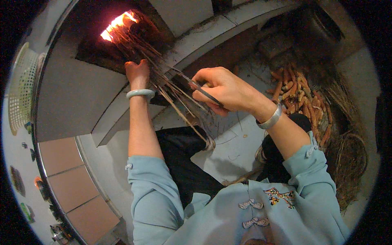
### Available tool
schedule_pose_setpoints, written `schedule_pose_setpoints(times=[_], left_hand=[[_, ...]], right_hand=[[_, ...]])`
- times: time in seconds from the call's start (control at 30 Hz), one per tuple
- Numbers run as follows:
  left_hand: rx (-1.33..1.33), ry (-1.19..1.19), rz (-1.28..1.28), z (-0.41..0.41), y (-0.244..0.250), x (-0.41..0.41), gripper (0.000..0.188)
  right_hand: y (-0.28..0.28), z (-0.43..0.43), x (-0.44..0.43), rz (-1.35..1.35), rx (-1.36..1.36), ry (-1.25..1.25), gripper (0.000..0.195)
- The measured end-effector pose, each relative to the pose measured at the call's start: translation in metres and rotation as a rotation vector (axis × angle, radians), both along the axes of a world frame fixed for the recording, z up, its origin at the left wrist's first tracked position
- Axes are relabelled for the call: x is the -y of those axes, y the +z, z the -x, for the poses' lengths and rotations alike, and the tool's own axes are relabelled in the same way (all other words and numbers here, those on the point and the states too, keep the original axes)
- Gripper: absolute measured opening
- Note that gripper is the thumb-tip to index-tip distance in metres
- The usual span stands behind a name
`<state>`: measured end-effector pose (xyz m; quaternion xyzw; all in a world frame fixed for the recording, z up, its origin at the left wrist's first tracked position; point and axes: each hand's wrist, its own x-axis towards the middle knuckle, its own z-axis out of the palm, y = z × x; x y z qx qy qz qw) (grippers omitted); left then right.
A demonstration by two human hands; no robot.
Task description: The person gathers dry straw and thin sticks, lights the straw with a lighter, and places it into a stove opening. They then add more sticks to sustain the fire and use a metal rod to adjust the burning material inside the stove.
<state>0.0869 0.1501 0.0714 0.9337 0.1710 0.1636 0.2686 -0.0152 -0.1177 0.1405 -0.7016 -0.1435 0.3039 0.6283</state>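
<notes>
Flames [121,24] burn at the far end of a bundle of thin dry sticks [153,65], inside the mouth of a tiled stove [95,56]. The sticks' near ends jut out towards my knees. My left hand [137,73], a pale bangle on its wrist, is beside the bundle just outside the stove mouth; its fingers are mostly hidden, so whether it grips the sticks is unclear. My right hand [219,88], with a silver bracelet, is closed around a long, thin dark bar [206,94] that slants along the sticks towards the fire.
Corn cobs [301,95] lie heaped on the floor at right, with dry brushwood [347,162] beside them. A raised ledge [208,36] runs past the stove mouth. A perforated plastic basket [23,88] sits on the counter at left, above brown tiles [61,156].
</notes>
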Motion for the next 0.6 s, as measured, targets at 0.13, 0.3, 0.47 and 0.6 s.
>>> schedule_pose_setpoints(times=[0.13,0.3,0.47,0.6], left_hand=[[0.053,0.045,-0.002,-0.005,-0.006,-0.003,0.029],[0.084,0.135,0.108,-0.004,0.000,0.004,0.028],[0.184,0.111,0.065,0.002,0.001,0.009,0.030],[0.244,0.094,-0.030,-0.010,-0.016,-0.009,0.030]], right_hand=[[0.005,0.009,0.008,-0.038,0.016,-0.051,0.027],[0.007,0.007,0.014,-0.064,-0.049,-0.078,0.027],[0.003,-0.001,0.002,0.168,0.161,-0.108,0.027],[-0.013,-0.012,-0.018,0.228,0.384,-0.093,0.028]])
